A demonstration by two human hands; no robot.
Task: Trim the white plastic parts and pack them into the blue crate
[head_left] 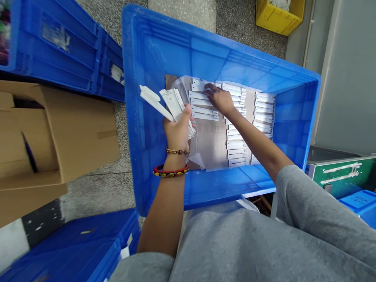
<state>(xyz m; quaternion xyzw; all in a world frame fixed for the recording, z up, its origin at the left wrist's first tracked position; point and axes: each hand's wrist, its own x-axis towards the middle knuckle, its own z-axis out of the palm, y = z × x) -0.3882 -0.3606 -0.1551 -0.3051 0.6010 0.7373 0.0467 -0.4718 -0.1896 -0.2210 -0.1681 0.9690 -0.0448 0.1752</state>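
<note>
My left hand is closed round a fanned bundle of long white plastic strips near the left end of a large blue crate. One strip angles apart from the others, up and to the left. Over the crate's floor, my right hand has its bent fingers on a white plastic strip at the top of the nearest column. The fingers partly hide that strip's right end. Below it, several similar strips lie side by side.
Further columns of white strips lie on brown cardboard with clear plastic film. An open cardboard box and stacked blue crates stand left. A yellow bin is at the back right, and a green panel stands right.
</note>
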